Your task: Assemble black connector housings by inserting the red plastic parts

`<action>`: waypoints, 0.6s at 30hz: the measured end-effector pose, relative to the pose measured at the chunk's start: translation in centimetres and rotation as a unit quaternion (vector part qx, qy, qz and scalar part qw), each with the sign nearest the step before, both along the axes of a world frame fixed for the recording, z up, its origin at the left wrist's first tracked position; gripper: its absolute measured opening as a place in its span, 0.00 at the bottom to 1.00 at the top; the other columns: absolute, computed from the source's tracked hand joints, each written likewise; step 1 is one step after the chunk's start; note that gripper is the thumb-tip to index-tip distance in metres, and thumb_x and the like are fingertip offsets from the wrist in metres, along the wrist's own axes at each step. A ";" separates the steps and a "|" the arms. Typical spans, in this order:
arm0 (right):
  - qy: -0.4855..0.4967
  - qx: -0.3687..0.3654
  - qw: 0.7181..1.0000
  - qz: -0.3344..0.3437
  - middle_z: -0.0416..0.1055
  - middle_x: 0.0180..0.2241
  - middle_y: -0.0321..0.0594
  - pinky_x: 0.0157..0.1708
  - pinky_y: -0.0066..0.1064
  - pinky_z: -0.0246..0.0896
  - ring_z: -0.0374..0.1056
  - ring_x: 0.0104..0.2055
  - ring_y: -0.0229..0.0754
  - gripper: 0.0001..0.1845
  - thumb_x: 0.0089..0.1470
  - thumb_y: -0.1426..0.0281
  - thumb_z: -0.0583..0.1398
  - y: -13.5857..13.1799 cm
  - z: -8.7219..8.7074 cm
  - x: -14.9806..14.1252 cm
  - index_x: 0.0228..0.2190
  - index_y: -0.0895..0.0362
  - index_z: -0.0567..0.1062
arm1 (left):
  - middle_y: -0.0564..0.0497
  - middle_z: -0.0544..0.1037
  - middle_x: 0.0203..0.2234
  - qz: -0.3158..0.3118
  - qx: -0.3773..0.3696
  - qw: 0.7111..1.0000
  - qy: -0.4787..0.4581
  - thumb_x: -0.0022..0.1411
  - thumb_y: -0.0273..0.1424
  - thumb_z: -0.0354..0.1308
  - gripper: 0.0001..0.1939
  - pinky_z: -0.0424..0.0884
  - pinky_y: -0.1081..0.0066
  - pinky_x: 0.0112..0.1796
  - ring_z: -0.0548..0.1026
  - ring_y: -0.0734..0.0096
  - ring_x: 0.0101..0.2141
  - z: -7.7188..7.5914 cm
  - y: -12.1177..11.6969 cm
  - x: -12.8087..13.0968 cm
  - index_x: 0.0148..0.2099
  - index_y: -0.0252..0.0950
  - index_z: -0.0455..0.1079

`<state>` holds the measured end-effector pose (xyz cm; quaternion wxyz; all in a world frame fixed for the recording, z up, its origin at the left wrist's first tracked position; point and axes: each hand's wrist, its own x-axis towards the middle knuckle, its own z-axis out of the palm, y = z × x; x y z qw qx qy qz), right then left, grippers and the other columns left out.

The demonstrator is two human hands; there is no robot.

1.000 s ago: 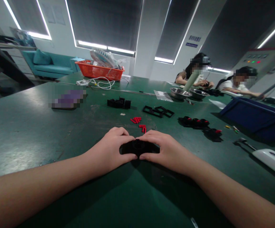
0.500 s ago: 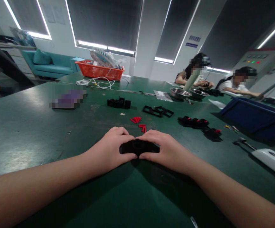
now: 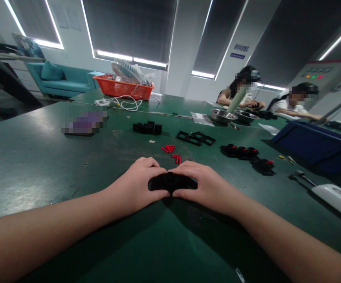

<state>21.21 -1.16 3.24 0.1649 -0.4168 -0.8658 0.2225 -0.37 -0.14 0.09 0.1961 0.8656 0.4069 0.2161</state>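
A black plastic part (image 3: 173, 182) lies low over the green table, gripped from both sides. My left hand (image 3: 143, 181) is closed on its left end, thumb at the near edge and fingers along the far edge. On the right end my right hand (image 3: 206, 182) holds it the same way, and the thumbs nearly meet in front. The fingers hide much of the part's outline. Just beyond lie several small red pins (image 3: 169, 148) in two loose groups.
Black blocks (image 3: 147, 127) and black rectangular frames (image 3: 195, 138) lie farther back. To the right are black parts with red pieces (image 3: 239, 151), a blue bin (image 3: 318, 145) and a white electric screwdriver-like tool (image 3: 338, 198). Two people sit beyond the metal bowls (image 3: 223, 116).
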 end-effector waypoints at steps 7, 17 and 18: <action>-0.005 0.002 1.000 0.001 0.76 0.44 0.44 0.49 0.39 0.64 0.70 0.47 0.47 0.19 0.51 0.71 0.68 0.0 0.0 0.0 0.46 0.58 0.77 | 0.44 0.75 0.42 -0.007 0.000 1.000 0.008 0.55 0.34 0.66 0.18 0.67 0.56 0.49 0.69 0.53 0.47 0.2 0.0 0.0 0.48 0.35 0.77; 0.020 0.003 0.999 -0.035 0.76 0.48 0.44 0.52 0.40 0.63 0.71 0.50 0.46 0.18 0.56 0.70 0.64 0.2 -0.2 0.2 0.49 0.56 0.76 | 0.43 0.75 0.45 0.001 0.015 1.000 0.000 0.59 0.34 0.63 0.18 0.67 0.54 0.52 0.69 0.53 0.49 0.0 -0.1 -0.1 0.51 0.35 0.74; 0.026 0.007 0.998 -0.048 0.76 0.48 0.44 0.51 0.40 0.64 0.71 0.50 0.46 0.15 0.59 0.71 0.61 0.2 -0.2 0.2 0.48 0.56 0.76 | 0.43 0.75 0.45 0.004 0.020 1.000 -0.001 0.59 0.34 0.63 0.18 0.67 0.54 0.52 0.69 0.53 0.49 -0.1 -0.1 -0.1 0.51 0.35 0.74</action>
